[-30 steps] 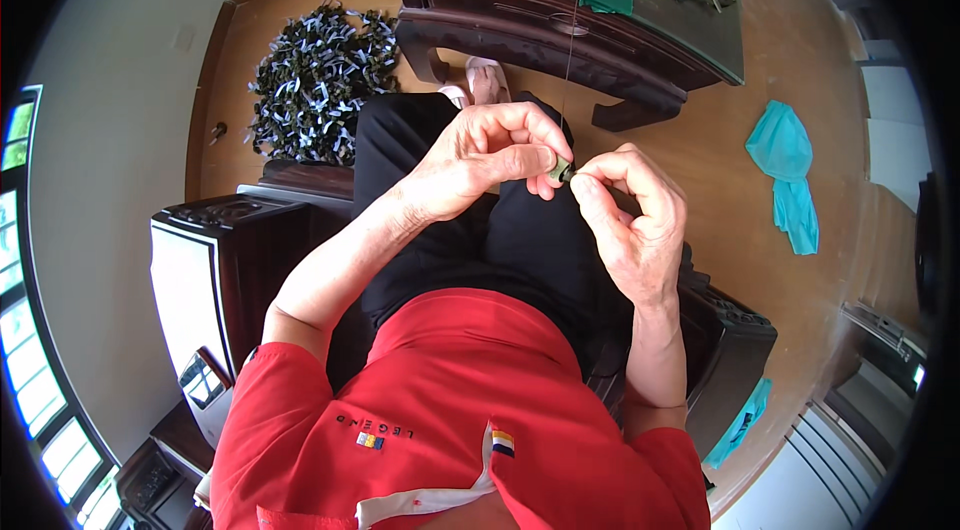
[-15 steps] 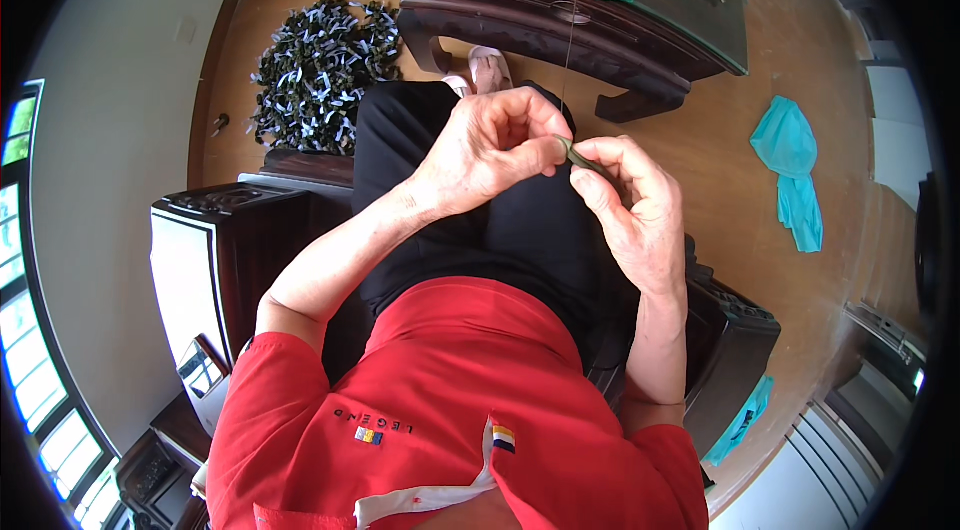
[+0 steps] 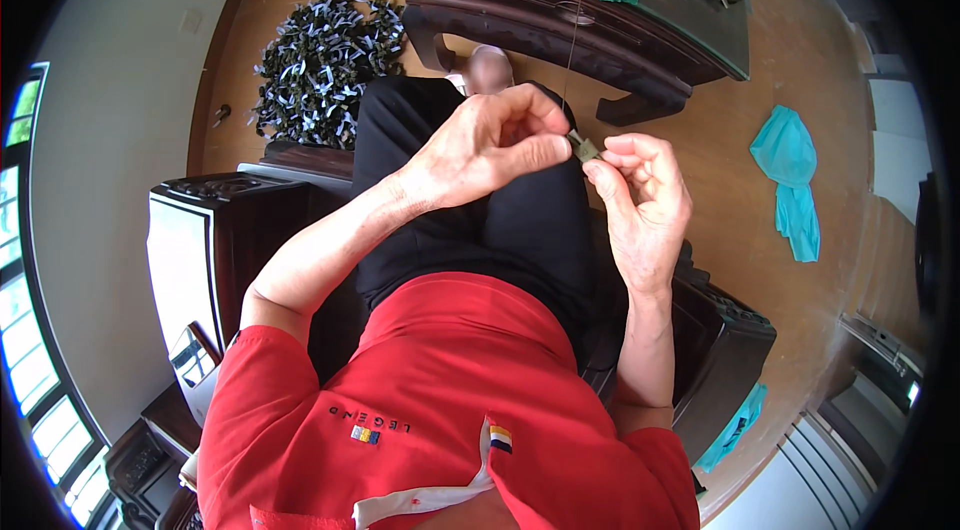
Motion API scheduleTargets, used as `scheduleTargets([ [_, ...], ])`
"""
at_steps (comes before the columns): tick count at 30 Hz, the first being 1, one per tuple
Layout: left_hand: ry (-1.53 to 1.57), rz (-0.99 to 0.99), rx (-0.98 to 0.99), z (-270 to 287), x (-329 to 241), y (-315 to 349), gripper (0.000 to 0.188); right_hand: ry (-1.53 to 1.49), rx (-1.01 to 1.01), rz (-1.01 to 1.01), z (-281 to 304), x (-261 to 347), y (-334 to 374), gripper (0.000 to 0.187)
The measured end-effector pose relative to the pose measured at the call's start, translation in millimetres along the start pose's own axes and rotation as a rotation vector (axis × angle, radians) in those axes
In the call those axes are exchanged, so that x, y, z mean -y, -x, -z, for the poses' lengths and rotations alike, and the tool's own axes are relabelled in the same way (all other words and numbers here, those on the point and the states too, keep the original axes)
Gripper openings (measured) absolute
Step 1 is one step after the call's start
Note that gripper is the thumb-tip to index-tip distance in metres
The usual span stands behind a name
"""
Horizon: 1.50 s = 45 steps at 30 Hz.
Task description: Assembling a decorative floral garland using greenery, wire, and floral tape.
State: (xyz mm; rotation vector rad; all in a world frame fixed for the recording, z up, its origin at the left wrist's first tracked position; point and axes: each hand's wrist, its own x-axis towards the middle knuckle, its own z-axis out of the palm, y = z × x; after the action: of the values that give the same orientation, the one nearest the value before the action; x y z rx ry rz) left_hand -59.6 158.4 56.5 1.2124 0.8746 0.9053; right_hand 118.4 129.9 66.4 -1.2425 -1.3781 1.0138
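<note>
Evidently, left hand [image 3: 472, 156] pinching olive strip [image 3: 585, 147]; right hand [image 3: 645, 215] curled, hold unclear; lettering [image 3: 370, 424] on red shirt [image 3: 450, 360].

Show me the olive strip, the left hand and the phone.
Olive strip [image 3: 586, 148]: head view, on its visible part between the hands.
Left hand [image 3: 488, 145]: head view, on the middle of the hand.
Phone [image 3: 193, 358]: head view, on its shiny face.
</note>
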Motion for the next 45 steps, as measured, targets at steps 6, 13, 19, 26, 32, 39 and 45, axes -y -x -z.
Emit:
scheduleTargets([
  [6, -0.053, -0.041, -0.053, -4.3, -0.6, 8.3, 0.003, 0.069, 0.080, 0.041, -2.3, 4.8, 8.5, 0.014],
  [13, -0.415, -0.139, 0.032, 19.1, -42.7, 18.7, 0.002, 0.083, 0.425, -0.179, 13.0, -12.2, 55.7, 0.006],
  [19, -0.491, -0.104, 0.249, 4.1, -16.4, 32.4, 0.006, 0.085, 0.304, 0.020, -2.1, -16.8, 49.5, 0.006],
  [26, 0.051, -0.019, -0.091, -18.2, 20.6, 51.1, 0.011, -0.039, 0.113, -0.001, -21.0, -23.0, 58.8, 0.006],
  [32, -0.003, -0.163, -0.197, -24.9, 37.7, 51.5, 0.009, 0.008, 0.179, -0.009, -20.2, -32.4, 61.1, 0.007],
  [39, -0.266, -0.346, -0.196, -22.9, 40.9, 49.1, 0.006, 0.144, 0.182, 0.052, -7.1, -22.0, 39.2, 0.009],
  [45, -0.200, -0.221, -0.254, -19.1, 35.7, 53.4, 0.008, 0.216, 0.259, 0.148, -5.7, -14.1, 33.7, 0.009],
])
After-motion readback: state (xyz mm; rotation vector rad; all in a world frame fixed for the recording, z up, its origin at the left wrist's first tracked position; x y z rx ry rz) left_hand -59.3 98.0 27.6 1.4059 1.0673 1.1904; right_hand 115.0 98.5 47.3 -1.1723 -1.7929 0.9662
